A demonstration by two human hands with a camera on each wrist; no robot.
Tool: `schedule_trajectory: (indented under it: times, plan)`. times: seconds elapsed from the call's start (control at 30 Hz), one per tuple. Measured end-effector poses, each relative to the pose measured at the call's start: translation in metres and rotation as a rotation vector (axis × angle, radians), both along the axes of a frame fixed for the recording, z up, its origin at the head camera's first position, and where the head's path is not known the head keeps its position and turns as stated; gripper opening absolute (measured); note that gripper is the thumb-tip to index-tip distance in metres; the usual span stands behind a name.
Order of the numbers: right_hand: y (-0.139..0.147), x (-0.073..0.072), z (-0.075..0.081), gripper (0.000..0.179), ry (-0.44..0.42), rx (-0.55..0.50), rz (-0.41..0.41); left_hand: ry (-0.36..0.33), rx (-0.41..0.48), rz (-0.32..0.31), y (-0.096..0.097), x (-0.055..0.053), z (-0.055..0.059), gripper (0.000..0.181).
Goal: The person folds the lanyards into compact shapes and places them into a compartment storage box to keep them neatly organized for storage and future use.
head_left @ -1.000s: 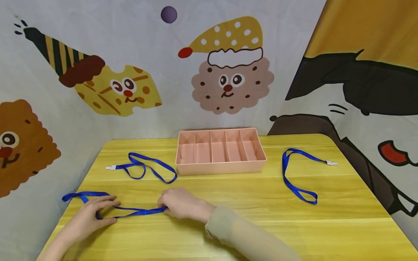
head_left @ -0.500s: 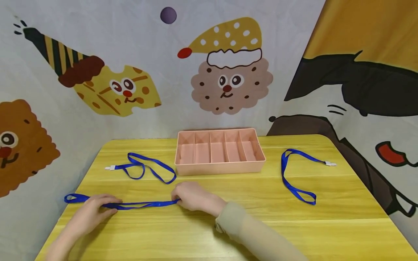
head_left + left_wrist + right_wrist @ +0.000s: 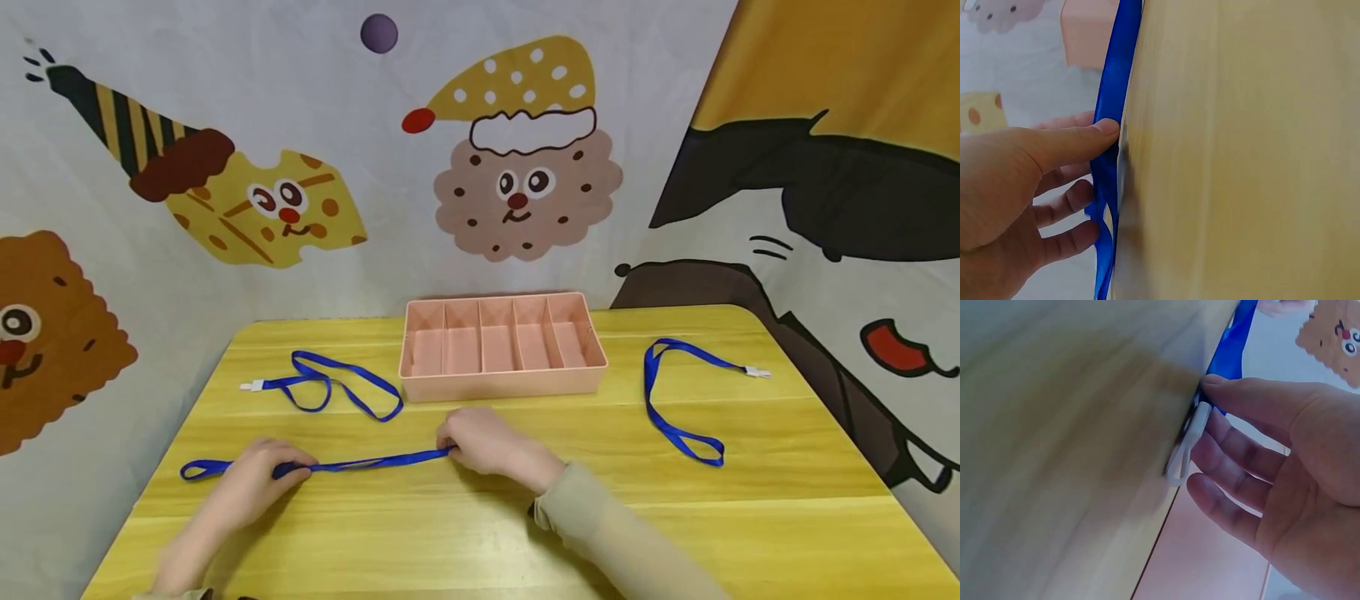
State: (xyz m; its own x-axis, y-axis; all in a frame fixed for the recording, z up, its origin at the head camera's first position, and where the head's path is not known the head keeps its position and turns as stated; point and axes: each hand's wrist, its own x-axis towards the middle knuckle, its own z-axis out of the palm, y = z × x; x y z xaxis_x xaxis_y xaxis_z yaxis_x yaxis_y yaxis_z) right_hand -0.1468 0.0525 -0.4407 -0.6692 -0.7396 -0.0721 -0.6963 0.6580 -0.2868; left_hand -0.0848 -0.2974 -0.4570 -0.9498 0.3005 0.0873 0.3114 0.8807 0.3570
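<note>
L fingers [image 3: 1063, 207], R fingers [image 3: 1241, 450] pinching lanyard [image 3: 422, 457]

From the head camera, the right grip [image 3: 487, 442] hides the white clip [image 3: 1195, 432] on its blue lanyard [image 3: 411, 458].

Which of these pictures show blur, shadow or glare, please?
Head: mostly sharp, faint glare on the wood-grain tabletop; left wrist: soft tabletop grain, a dark shadow beside the blue lanyard; right wrist: dimmer, tabletop blurred, broad shadow near the white clip.
</note>
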Motion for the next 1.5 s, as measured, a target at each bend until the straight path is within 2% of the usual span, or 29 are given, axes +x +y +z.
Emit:
schedule_trajectory:
  times: [0.1, 0.33, 0.57, 0.7, 0.9, 1.0, 1.17, 1.37, 1.5]
  plan:
    - [0.018, 0.000, -0.001, 0.007, 0.003, -0.010, -0.019, -0.007, 0.009, -0.001, 0.017, -0.004, 0.000, 0.015]
    - [0.064, 0.006, 0.000, 0.008, 0.040, -0.067, -0.070, -0.022, 0.057, -0.055, 0.059, -0.017, -0.001, 0.011]
    - [0.105, 0.009, 0.003, 0.009, 0.016, -0.064, -0.156, -0.048, 0.090, -0.092, 0.096, -0.028, -0.005, 0.006]
    - [0.123, 0.007, 0.003, 0.013, 0.014, -0.057, -0.199, -0.069, 0.102, -0.078, 0.116, -0.032, -0.003, 0.005]
    - [0.148, 0.004, 0.002, 0.016, -0.028, -0.058, -0.252, -0.075, 0.168, -0.064, 0.143, -0.036, -0.004, 0.005]
    - [0.159, 0.001, 0.004, 0.014, -0.070, -0.053, -0.296, -0.087, 0.176, -0.062, 0.151, -0.036, -0.007, 0.006]
    - [0.176, -0.004, 0.010, 0.013, -0.095, -0.042, -0.376, -0.116, 0.175, -0.106, 0.156, -0.038, -0.009, 0.004]
    - [0.188, -0.003, 0.013, 0.011, -0.077, -0.026, -0.389, -0.119, 0.141, -0.147, 0.153, -0.042, -0.004, 0.011]
    - [0.188, -0.004, 0.013, 0.010, -0.084, -0.016, -0.394, -0.139, 0.129, -0.144, 0.148, -0.041, -0.001, 0.012]
